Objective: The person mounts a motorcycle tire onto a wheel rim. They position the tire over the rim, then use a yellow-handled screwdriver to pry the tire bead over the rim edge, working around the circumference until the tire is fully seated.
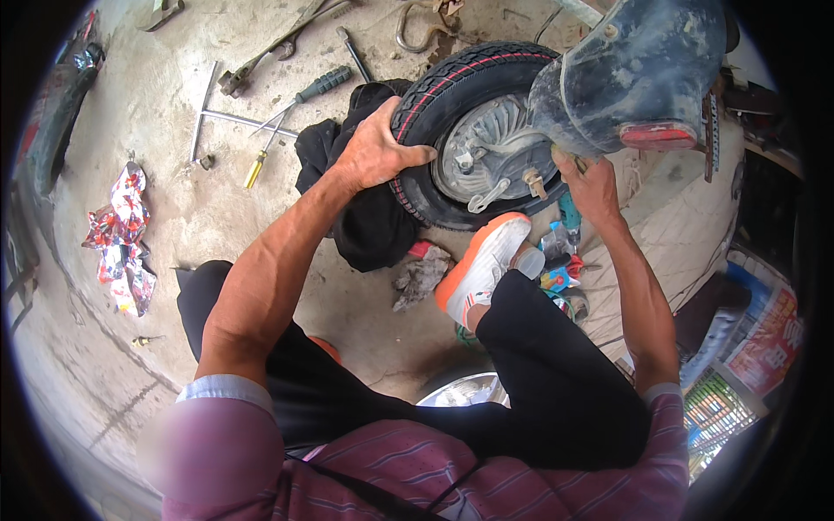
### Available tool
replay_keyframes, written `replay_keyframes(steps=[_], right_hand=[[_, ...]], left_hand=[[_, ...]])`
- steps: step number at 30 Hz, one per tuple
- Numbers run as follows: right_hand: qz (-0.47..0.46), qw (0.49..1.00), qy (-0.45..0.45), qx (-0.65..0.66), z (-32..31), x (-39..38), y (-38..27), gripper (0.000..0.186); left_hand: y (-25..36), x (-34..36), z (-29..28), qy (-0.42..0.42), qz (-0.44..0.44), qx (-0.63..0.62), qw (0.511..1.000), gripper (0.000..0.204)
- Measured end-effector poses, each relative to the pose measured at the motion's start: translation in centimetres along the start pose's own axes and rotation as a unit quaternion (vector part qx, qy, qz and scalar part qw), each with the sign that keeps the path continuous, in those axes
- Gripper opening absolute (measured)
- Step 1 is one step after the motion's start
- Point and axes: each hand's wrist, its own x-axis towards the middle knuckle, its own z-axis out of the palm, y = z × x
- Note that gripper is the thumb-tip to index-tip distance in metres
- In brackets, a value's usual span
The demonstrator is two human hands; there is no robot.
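A black wheel [432,122] with a red line round its tread leans under a dusty black mudguard [621,82]. Its metal hub [486,143] faces me, with a nut on the axle [533,181]. My left hand [375,154] grips the tyre's left side, thumb on the sidewall, the other fingers mostly hidden behind the rubber. Below the mudguard's edge, at the wheel's right side, my right hand [589,184] is closed with fingers curled. Whatever it pinches is hidden. Black cloth [373,230] lies bunched under my left hand, against the tyre.
Left of the wheel lie a T-shaped wrench [201,113], a dark-handled screwdriver [323,84], a yellow-handled screwdriver [255,170] and a large wrench [233,81]. Shiny wrappers [122,239] litter the left floor. My shoe [491,260] is close below the wheel, beside a grey rag [421,282].
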Motion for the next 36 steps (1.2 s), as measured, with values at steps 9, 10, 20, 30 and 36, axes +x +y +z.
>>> replay_keyframes(steps=[9,10,20,30,36], right_hand=[[-0.006,0.993,0.051,0.107,2.1,-0.9,0.0,0.051],[-0.014,0.994,0.060,0.087,2.2,-1.1,-0.2,0.051],[0.037,0.995,0.039,0.088,3.2,-1.7,-3.6,0.048],[0.127,0.962,-0.016,0.243,0.0,-2.7,-7.4,0.038],[0.111,0.929,-0.078,0.343,-3.3,-3.3,-8.8,0.037]], left_hand=[[-0.1,0.2,-0.1,-0.015,-0.011,-0.031,0.999,0.070],[0.0,0.2,-0.1,-0.018,-0.011,-0.046,0.999,0.070],[-0.4,0.1,0.0,-0.028,-0.030,-0.083,0.996,0.072],[0.4,0.4,0.0,-0.031,-0.032,-0.063,0.997,0.074],[0.2,0.3,0.1,-0.020,-0.027,-0.074,0.997,0.072]])
